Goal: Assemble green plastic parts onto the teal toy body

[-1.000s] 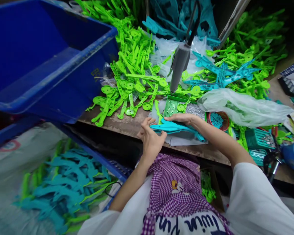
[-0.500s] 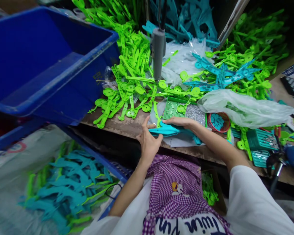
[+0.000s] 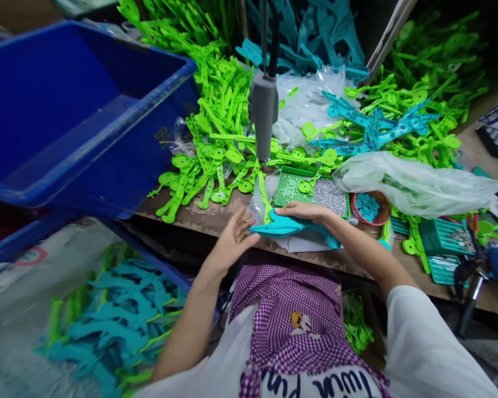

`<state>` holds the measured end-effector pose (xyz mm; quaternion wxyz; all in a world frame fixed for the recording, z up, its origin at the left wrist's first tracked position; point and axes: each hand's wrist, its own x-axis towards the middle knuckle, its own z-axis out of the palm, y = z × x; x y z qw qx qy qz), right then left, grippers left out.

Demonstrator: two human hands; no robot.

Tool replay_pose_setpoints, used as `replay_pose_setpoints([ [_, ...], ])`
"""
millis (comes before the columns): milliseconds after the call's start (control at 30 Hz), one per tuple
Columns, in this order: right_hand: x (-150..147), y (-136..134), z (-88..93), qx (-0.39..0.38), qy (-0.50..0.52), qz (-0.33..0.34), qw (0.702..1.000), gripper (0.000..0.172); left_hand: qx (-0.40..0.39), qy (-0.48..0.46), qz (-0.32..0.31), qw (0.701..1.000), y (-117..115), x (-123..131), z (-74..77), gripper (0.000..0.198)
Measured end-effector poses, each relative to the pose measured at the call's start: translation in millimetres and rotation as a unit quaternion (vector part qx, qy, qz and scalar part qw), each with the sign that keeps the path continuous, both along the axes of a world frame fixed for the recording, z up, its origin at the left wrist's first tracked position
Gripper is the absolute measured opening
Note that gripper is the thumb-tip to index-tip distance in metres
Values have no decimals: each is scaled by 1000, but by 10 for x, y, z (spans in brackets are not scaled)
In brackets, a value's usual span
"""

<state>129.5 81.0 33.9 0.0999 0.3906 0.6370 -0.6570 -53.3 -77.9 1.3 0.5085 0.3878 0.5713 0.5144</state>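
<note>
A turquoise plastic piece (image 3: 284,226), long and pointed at its left end, lies at the table's front edge. My right hand (image 3: 305,211) is laid over its far side with the fingers closed against it. My left hand (image 3: 232,240) is at the pointed end, fingers apart, the thumb close to or touching the tip. A lime-green plastic arm (image 3: 264,193) meets the piece from behind; how they join is hidden. Above the table hangs a grey electric screwdriver (image 3: 263,116), tip down. Just behind my right hand sits a green tray (image 3: 279,190) holding small silvery parts.
A large blue bin (image 3: 149,110) stands at left. Lime-green pieces (image 3: 216,116) are heaped at the back, with turquoise ones (image 3: 377,127) on the right. Near a red basket (image 3: 388,210) lies a plastic bag (image 3: 415,182). Lower left, a sack (image 3: 20,309) has finished-looking pieces beside it.
My left hand has let go of the turquoise piece's pointed end and shifted left, fingers spreading. My right hand stays on the piece. The hanging screwdriver sits lower in view.
</note>
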Motion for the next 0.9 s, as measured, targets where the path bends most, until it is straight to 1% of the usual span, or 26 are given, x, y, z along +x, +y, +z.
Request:
replay_pose_setpoints([
  [67, 6, -5, -18, 34, 1, 14, 999, 47, -79, -55, 10, 995, 179, -84, 32, 63],
  [100, 9, -8, -24, 50, -1, 21, 999, 48, -118, -73, 6, 990, 283, -101, 44, 55],
  [167, 17, -15, -29, 78, -10, 33, 996, 49, -176, -102, -27, 979, 462, -97, 61, 43],
  [233, 27, -22, -28, 102, -19, 47, 994, 51, -202, -129, -65, 969, 549, -73, 63, 39],
  [300, 40, -34, -26, 120, -19, 64, 991, 52, -199, -149, -78, 965, 540, -55, 46, 40],
  [400, 52, -66, -34, 144, -7, 76, 987, 55, -178, -168, -71, 967, 456, -65, -6, 47],
  [467, 50, -98, -46, 168, -8, 83, 982, 55, -182, -185, -89, 962, 428, -86, -41, 51],
  [600, 10, -159, -63, 228, -34, 105, 967, 55, -207, -196, -129, 950, 471, -85, -60, 59],
  [700, 12, -208, -32, 273, -54, 118, 953, 52, -177, -184, -149, 955, 519, -31, -43, 64],
  [767, 83, -280, 25, 304, -52, 103, 946, 47, -168, -187, -145, 957, 538, 0, -43, 68],
  [800, 145, -338, 62, 324, -46, 81, 942, 45, -172, -191, -135, 957, 543, 10, -48, 69],
  [833, 222, -412, 99, 346, -37, 49, 936, 44, -179, -194, -121, 957, 545, 14, -55, 69],
  [900, 400, -597, 165, 389, -19, -45, 920, 42, -191, -190, -87, 959, 542, 15, -71, 69],
])
